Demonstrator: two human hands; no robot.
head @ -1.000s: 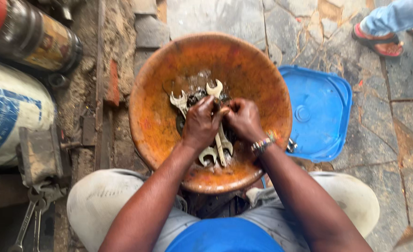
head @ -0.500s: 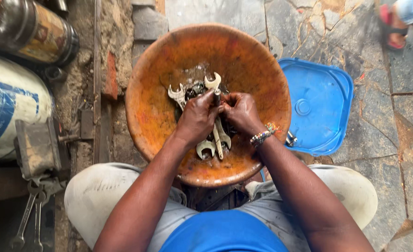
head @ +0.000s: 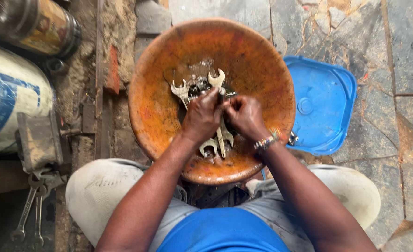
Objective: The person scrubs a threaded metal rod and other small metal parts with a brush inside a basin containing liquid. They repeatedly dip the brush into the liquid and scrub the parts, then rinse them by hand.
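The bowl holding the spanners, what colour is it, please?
Rusty orange bowl, clearest in the head view.

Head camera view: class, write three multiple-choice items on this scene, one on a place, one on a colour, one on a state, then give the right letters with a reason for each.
1. Where do the spanners lie?
A. In the round basin
B. On the blue lid
C. On the person's lap

2. What colour is the inside of the basin?
A. Green
B. White
C. Rusty orange

3. How are the two hands placed?
A. Both resting on the knees
B. Both together over the spanners in the basin
C. One on the blue lid, one in the air

Answers:
1. A, the spanner heads fan out across the basin floor.
2. C, its wall is orange-brown all round.
3. B, the left hand and right hand meet at the basin's middle, closed on the spanners; the blue lid lies untouched beside it.
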